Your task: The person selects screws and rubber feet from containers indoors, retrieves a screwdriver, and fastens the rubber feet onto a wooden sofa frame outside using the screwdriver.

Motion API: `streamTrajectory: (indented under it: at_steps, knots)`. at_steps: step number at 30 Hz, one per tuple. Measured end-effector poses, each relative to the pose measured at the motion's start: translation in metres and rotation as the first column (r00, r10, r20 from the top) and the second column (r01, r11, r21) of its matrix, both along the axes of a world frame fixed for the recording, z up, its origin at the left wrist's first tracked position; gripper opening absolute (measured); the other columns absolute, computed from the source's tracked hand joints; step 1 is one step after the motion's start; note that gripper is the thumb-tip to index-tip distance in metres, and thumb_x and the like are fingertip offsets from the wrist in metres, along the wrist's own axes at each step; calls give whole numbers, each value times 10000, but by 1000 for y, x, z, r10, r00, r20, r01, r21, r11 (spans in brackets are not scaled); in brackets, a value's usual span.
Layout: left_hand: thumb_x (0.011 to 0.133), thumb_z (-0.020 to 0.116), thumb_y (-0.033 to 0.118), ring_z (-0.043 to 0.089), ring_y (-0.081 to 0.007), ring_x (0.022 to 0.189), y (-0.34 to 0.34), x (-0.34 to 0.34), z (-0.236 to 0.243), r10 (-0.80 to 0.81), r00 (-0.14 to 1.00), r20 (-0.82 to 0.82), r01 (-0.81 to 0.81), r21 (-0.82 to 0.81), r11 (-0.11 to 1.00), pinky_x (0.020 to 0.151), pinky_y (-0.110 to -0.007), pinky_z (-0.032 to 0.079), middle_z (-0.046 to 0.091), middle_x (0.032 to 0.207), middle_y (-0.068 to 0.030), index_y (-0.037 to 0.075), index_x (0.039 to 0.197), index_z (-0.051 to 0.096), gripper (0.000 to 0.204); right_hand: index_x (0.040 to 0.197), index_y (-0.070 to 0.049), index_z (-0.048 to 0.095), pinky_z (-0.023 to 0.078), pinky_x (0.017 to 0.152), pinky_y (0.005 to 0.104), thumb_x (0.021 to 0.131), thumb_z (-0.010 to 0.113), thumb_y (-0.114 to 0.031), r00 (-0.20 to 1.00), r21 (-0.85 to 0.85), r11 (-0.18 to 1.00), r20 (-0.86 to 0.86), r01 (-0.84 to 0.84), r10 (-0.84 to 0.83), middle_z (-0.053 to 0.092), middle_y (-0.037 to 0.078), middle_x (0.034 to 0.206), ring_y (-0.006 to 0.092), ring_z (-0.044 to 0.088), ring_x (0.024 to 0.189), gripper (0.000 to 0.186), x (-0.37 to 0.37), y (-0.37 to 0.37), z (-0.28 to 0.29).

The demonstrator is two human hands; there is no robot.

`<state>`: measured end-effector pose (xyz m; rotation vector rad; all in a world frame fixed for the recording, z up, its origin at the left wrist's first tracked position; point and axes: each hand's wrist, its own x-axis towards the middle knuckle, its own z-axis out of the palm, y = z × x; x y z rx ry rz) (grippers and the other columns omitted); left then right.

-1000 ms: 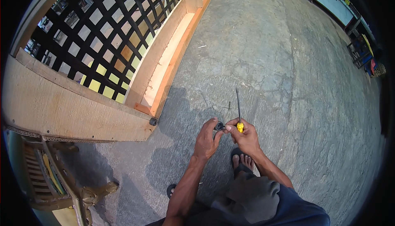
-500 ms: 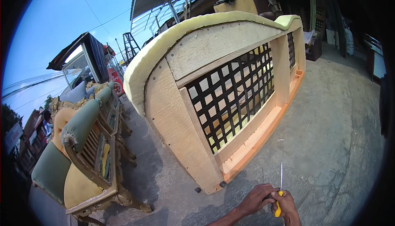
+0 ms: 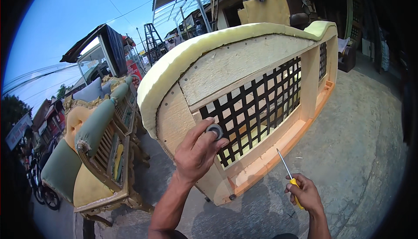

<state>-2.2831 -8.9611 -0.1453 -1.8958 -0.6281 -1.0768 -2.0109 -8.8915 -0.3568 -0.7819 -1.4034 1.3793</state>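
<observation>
Black cap (image 3: 214, 130), pinched by left hand (image 3: 194, 156), has risen before sofa frame (image 3: 244, 58); right hand (image 3: 307, 193) grips screwdriver (image 3: 294, 181), long axis slanting tip-first toward frame.

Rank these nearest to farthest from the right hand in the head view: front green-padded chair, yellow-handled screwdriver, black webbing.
From the right hand:
1. Yellow-handled screwdriver: held in it.
2. Black webbing: ahead and left, inside the wooden frame.
3. Front green-padded chair: far left.

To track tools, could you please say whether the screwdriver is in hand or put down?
In hand: the right hand holds the screwdriver by its yellow handle.
</observation>
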Motion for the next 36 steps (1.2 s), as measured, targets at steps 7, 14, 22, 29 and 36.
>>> streamTrajectory:
  at_steps: [7, 14, 22, 29, 36]
  knots:
    - [763, 832, 178, 656, -402, 1066, -13, -18, 70, 209, 976, -56, -175, 362, 916, 797, -414, 615, 633, 1171, -195, 132, 1153, 564, 476, 1258, 13, 572, 468, 489, 242, 936, 645, -173, 971, 39, 971, 36, -237, 235, 671, 67, 825, 85, 569, 552, 378, 0, 5, 97]
    - [740, 856, 184, 649, -303, 910, -15, -14, 102, 306, 939, -159, -225, 390, 893, 704, -372, 579, 643, 1178, -158, 98, 1130, 591, 479, 1235, 4, 605, 475, 502, 237, 934, 659, -211, 959, -52, 966, 120, -253, 258, 673, 39, 806, 83, 600, 579, 374, 14, -26, 98]
    - [708, 872, 82, 642, -308, 920, -17, -23, 117, 329, 919, -218, -219, 412, 884, 704, -374, 583, 649, 1156, -178, 51, 963, 640, 346, 1230, -13, 613, 469, 519, 259, 931, 664, -213, 978, -187, 981, 185, -58, 93, 655, 39, 784, 98, 600, 587, 364, 25, -74, 48]
    - [702, 863, 41, 645, -320, 894, -7, -33, 129, 344, 927, -151, -257, 413, 874, 678, -377, 580, 650, 1131, -200, 8, 916, 644, 308, 1241, -6, 601, 513, 624, 292, 921, 672, -224, 971, -187, 982, 225, -42, 84, 683, 93, 854, 150, 641, 676, 394, 16, -81, 71]
    - [776, 763, 51, 638, -309, 950, -6, -18, 127, 324, 936, -135, -265, 332, 905, 754, -401, 552, 665, 1164, -187, 29, 893, 649, 165, 1352, 19, 506, 541, 861, 357, 862, 668, -86, 957, 623, 778, 165, 86, -238, 687, 193, 1063, 332, 693, 980, 526, -8, -97, 175]
